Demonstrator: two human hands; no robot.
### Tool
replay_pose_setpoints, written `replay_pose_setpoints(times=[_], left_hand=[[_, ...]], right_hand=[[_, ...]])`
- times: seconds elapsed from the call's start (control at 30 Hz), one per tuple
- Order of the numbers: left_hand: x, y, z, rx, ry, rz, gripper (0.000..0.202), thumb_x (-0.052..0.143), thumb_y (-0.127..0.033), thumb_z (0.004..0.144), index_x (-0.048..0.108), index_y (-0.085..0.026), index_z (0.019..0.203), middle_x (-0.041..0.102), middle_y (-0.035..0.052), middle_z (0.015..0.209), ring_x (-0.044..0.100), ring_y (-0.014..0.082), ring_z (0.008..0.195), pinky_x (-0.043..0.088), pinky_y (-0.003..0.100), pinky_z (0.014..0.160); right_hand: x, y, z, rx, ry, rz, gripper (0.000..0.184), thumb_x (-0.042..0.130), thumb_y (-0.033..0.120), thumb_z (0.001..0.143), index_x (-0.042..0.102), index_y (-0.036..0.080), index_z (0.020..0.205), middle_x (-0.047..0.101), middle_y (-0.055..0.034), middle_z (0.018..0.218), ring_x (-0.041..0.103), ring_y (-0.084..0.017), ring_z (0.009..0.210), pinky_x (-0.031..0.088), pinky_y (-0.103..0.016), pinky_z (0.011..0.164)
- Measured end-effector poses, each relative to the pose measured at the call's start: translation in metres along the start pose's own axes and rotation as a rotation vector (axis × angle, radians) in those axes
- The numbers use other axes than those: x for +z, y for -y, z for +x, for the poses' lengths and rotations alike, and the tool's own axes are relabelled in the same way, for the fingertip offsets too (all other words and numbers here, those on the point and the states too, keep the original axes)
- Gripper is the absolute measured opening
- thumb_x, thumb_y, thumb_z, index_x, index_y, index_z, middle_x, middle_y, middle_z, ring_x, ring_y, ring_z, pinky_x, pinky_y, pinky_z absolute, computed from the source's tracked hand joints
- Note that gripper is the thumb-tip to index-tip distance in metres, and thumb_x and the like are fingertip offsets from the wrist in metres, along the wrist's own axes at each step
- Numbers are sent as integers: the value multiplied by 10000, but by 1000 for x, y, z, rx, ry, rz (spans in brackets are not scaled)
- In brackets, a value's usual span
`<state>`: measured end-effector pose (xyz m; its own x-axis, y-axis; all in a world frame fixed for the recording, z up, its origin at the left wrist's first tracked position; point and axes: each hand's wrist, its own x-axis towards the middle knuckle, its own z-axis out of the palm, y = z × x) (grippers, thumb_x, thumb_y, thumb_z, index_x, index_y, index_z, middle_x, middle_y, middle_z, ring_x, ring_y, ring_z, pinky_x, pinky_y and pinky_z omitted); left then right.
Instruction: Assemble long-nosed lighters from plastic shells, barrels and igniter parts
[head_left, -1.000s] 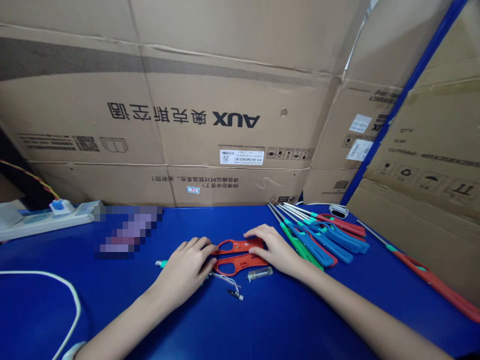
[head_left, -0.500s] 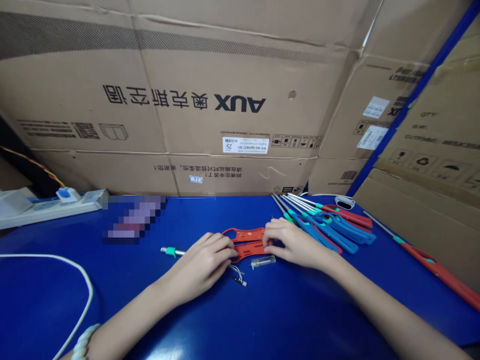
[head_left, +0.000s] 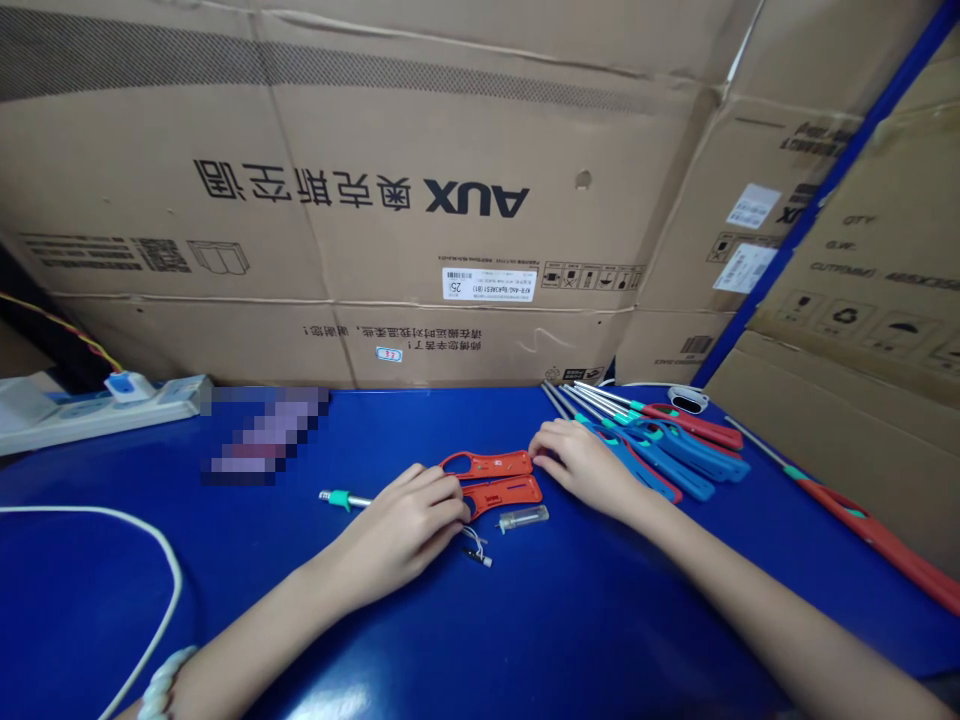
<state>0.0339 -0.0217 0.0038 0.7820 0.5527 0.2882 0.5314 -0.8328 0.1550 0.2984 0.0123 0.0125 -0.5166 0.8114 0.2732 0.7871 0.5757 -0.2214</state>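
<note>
Two red plastic handle shells (head_left: 499,480) lie side by side on the blue table (head_left: 525,620). My left hand (head_left: 401,530) rests on their left ends, fingers curled over a metal tube with a teal collar (head_left: 341,498); what it grips is hidden. My right hand (head_left: 581,462) lies just right of the shells, fingers loosely bent, touching the far shell's end. A small clear fuel cartridge (head_left: 523,518) and a thin wired igniter part (head_left: 477,548) lie in front of the shells.
A heap of assembled long-nosed lighters (head_left: 660,445) in blue, red and green lies right of my right hand. One red lighter (head_left: 862,525) lies apart at the far right. Cardboard boxes (head_left: 420,200) wall the back. A power strip (head_left: 97,410) and a white cable (head_left: 150,560) are at left.
My right hand has drawn back to the right, off the shells. The near shell is now uncovered. My left hand has barely shifted.
</note>
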Motion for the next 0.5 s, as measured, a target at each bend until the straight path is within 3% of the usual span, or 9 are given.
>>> replay_pose_setpoints(times=[0.23, 0.5], left_hand=[[-2, -1, 2, -17, -15, 10, 231, 368, -178, 964, 598, -198, 951, 600, 32, 890, 494, 167, 816, 330, 308, 720], [-1, -3, -1, -20, 8, 21, 239, 352, -172, 967, 589, -198, 961, 605, 38, 911, 498, 181, 840, 332, 323, 752]], right_hand=[[11, 4, 10, -94, 9, -74, 148, 501, 149, 920, 643, 176, 888, 627, -55, 919, 516, -186, 857, 350, -324, 776], [7, 9, 29, -250, 144, -258, 157, 533, 104, 885, 647, 161, 793, 627, -46, 844, 495, -186, 819, 281, -314, 713]])
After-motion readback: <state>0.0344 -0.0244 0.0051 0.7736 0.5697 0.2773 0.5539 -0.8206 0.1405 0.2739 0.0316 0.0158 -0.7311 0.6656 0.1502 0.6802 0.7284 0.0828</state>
